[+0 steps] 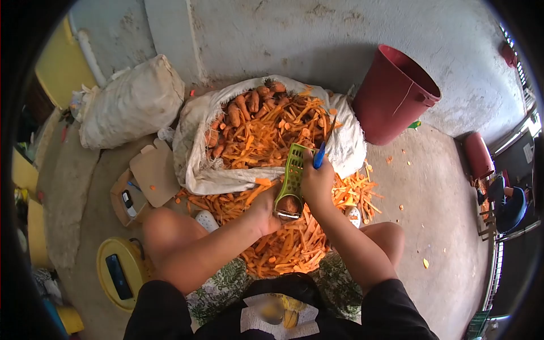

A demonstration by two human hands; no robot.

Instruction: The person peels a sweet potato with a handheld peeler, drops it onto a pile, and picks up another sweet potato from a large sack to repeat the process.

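Note:
My right hand [317,182] is closed around a green vegetable peeler [293,169] with a perforated body and a metal blade at its lower end. A blue handle-like piece [319,156] sticks up beside the fingers of that hand; what it belongs to is hidden. My left hand [265,211] curls around a carrot [289,204], whose brownish end shows through the peeler's opening by the blade. Orange carrot strips [289,246] lie heaped beneath both hands. Just beyond is an opened white sack [198,164] holding whole carrots [243,107] and more strips.
A tall dark red bin [391,96] stands at the back right by the wall. At the left are a full white sack [133,102], an open cardboard box [122,198] and a yellow bucket [106,252] with a phone [118,276] on top. Scraps dot the floor at right.

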